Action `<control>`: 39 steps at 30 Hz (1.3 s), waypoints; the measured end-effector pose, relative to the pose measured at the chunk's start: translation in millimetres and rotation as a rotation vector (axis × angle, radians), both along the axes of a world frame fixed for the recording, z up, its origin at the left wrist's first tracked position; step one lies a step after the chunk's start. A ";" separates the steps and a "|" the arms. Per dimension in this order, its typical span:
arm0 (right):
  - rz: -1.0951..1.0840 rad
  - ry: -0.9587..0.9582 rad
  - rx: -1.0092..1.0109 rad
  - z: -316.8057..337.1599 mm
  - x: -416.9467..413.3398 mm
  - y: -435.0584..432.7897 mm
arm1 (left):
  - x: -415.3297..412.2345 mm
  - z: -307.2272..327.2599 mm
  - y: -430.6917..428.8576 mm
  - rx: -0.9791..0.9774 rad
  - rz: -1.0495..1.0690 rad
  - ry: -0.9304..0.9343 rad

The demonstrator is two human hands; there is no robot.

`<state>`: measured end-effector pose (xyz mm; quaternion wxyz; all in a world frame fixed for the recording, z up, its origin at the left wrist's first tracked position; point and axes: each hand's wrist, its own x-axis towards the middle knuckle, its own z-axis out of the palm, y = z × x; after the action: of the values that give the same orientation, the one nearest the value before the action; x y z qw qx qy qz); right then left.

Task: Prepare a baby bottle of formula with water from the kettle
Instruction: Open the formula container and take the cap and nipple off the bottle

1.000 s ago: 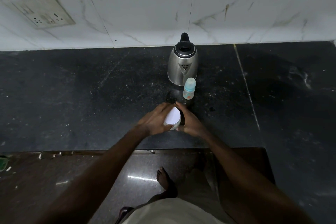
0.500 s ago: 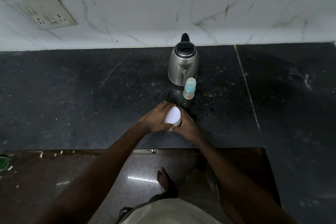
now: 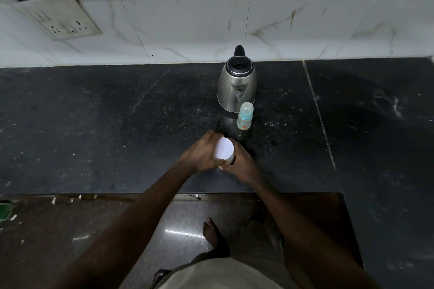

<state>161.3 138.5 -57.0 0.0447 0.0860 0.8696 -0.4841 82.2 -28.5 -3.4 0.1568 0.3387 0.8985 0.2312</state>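
A formula container with a white lid (image 3: 224,150) stands on the black counter (image 3: 117,136), between both my hands. My left hand (image 3: 202,156) wraps its left side, fingers up around the lid. My right hand (image 3: 240,162) grips the lower right of its body. Behind it a small baby bottle (image 3: 244,119) with a blue collar and clear cap stands upright. A steel kettle (image 3: 236,85) with a black lid and handle sits just behind the bottle, spout facing me.
A white marble-tiled wall (image 3: 305,26) backs the counter, with a socket plate (image 3: 63,19) at the upper left. The counter's front edge runs below my wrists; a bare foot (image 3: 211,232) and glossy floor show beneath. The counter continues as an L on the right.
My right hand has shifted from the container's far right side to lower down near its base. The container has tilted slightly. Kettle and bottle have not moved.
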 end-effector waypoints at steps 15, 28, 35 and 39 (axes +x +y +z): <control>-0.022 0.054 0.064 -4.7 1.3 -6.6 | 14.2 9.1 22.7 -0.119 -0.062 0.171; -0.054 0.041 0.037 -13.0 -0.4 -5.7 | 36.8 -19.5 -27.8 0.335 0.757 -0.004; 0.034 -0.019 0.110 -10.3 7.6 -3.0 | 52.4 -83.4 -57.0 0.175 0.643 -0.039; -0.135 0.054 0.192 -2.9 15.9 9.1 | 54.3 -87.1 -59.6 0.072 0.602 -0.022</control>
<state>177.2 147.6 -59.9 -0.0200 0.1353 0.9050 -0.4028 136.5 -88.1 -90.5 0.0789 0.0599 0.9479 0.3029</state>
